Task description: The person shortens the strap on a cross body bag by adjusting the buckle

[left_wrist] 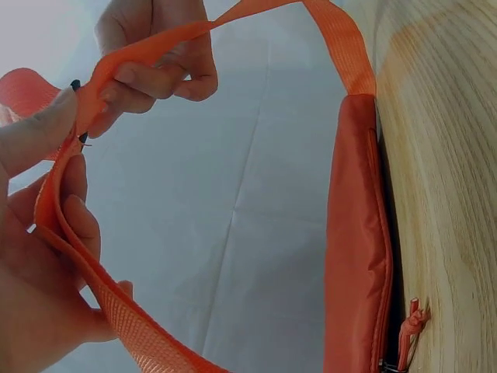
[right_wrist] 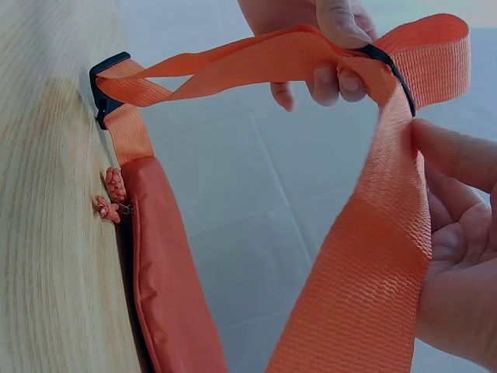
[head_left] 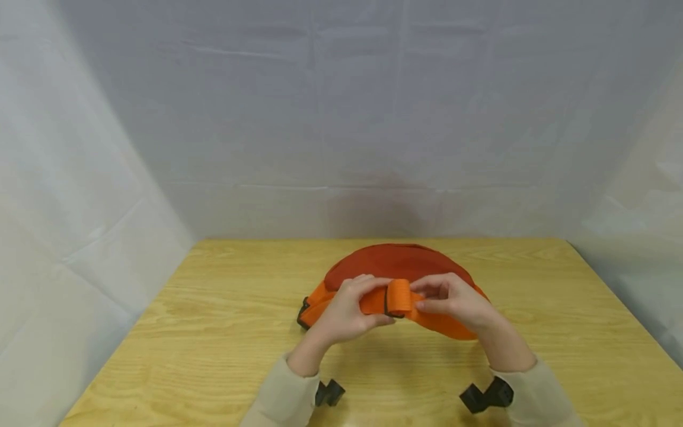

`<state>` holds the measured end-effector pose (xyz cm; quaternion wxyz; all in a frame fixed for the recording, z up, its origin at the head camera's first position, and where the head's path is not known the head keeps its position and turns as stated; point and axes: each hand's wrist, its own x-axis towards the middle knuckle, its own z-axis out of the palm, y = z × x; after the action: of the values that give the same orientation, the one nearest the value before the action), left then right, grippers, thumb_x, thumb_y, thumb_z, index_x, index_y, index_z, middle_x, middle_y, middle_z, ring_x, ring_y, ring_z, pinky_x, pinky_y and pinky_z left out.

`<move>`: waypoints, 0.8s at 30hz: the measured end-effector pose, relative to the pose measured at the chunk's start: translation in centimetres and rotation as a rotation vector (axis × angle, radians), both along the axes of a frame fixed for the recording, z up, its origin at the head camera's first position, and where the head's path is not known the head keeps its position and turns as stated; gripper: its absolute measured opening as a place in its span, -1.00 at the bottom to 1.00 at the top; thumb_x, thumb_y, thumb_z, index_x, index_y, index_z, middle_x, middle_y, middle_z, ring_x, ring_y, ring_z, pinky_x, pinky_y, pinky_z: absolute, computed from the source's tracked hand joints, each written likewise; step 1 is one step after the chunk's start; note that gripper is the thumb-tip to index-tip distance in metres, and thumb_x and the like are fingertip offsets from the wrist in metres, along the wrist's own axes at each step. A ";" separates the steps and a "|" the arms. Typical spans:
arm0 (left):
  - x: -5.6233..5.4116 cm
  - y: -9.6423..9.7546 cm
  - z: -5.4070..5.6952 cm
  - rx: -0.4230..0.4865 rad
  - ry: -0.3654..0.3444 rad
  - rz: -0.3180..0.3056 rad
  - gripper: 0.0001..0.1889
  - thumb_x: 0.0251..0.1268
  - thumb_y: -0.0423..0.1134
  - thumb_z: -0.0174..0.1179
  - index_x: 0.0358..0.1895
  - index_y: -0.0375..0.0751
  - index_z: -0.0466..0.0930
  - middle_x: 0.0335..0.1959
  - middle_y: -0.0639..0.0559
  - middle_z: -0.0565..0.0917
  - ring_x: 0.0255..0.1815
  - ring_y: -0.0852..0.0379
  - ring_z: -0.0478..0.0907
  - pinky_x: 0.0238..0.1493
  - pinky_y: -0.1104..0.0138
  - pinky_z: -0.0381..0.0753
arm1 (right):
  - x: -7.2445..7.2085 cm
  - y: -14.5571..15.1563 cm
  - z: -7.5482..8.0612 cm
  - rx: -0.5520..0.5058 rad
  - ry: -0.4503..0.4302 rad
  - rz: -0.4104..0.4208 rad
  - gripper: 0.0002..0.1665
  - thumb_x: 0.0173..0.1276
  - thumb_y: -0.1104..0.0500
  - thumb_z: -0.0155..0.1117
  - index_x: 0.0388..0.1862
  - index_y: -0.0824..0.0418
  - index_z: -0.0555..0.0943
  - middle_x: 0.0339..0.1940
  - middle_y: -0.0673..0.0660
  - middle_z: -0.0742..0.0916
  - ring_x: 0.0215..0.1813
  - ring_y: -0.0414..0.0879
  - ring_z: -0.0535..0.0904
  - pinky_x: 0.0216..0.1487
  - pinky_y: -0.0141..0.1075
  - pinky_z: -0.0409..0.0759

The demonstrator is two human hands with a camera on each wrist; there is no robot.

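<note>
Orange waist bag: red pouch (head_left: 395, 264) lies on the wooden table (head_left: 224, 332); orange webbing strap (head_left: 373, 301) is raised above the pouch's near side. Left hand (head_left: 349, 308), near side of the pouch, pinches the webbing at the black slider (right_wrist: 402, 78), thumb on the slider's edge. Right hand (head_left: 453, 296), also on the pouch's near side, pinches the webbing just beyond the slider.

Done, as judged from this state: webbing passes through the slider; the black buckle (right_wrist: 107, 92) links the strap to the pouch's left end; the right-hand end of the strap also joins the pouch. Left: a slack loop (head_left: 399, 296) bulges from the slider above the pouch, not yet drawn flat. Direction of pull: cannot tell.
</note>
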<state>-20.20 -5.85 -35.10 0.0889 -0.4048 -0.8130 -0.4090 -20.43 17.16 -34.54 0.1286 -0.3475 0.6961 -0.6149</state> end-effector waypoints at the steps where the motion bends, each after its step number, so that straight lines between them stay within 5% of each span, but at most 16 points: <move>1: 0.0 0.0 -0.1 0.004 0.001 -0.013 -0.45 -0.16 -0.25 0.40 0.04 -0.11 0.48 -0.21 0.15 0.56 -0.25 0.27 0.42 -0.12 0.26 0.32 | 0.0 0.0 0.0 0.013 0.005 -0.011 -0.69 0.24 0.37 0.11 -0.07 0.54 0.47 -0.28 0.07 0.66 -0.30 -0.09 0.59 -0.24 -0.29 0.54; 9: 0.0 0.2 -0.2 0.023 -0.017 -0.089 -0.43 -0.14 -0.25 0.38 0.08 -0.11 0.46 -0.19 0.11 0.58 -0.25 0.22 0.42 -0.21 0.35 0.37 | 0.0 -0.3 0.2 0.084 0.016 -0.023 -0.69 0.24 0.34 0.12 -0.13 0.57 0.45 -0.36 0.08 0.66 -0.36 -0.09 0.58 -0.27 -0.29 0.54; 24: 0.3 0.4 0.0 0.016 -0.021 -0.065 -0.44 -0.15 -0.24 0.40 0.06 -0.08 0.48 -0.19 0.14 0.58 -0.26 0.26 0.42 -0.15 0.27 0.30 | -0.2 -0.6 0.1 0.009 -0.065 0.020 -0.69 0.24 0.39 0.06 -0.08 0.60 0.41 -0.24 0.11 0.67 -0.20 0.00 0.59 -0.16 -0.21 0.51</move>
<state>-19.94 -5.41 -35.14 0.0703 -0.4259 -0.7971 -0.4223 -20.59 16.58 -34.46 0.1589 -0.3337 0.6908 -0.6215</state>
